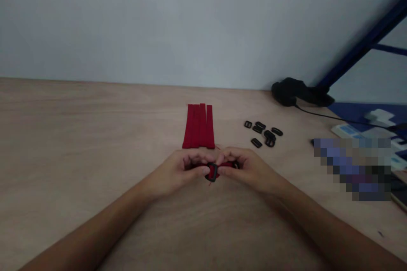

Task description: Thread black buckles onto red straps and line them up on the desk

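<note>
The black plastic buckle [213, 172] is pinched between my hands at the centre of my grip, with its long axis pointing roughly away from me, and I can't tell whether it touches the tabletop [79, 135]. A short length of red strap [228, 164] runs crosswise through my grip, mostly toward my right side, though my fingers hide how it meets the buckle. My left hand [176, 171] and right hand [251, 169] are both closed on the buckle from opposite sides, about equally near it, with my forearms angling in from either side. Just beyond my left hand, a row of red straps [199, 127] lies flat, running away from me, its near ends almost at my knuckles. Further right, beyond my right hand, sits a small cluster of black plastic sliders [262, 133]. Well past those, a black bundle [299, 92] sits against the wall [190, 21], with a black cable [333, 119] trailing to the right, and a blurred patch [352, 169] hides whatever lies near the right edge
</note>
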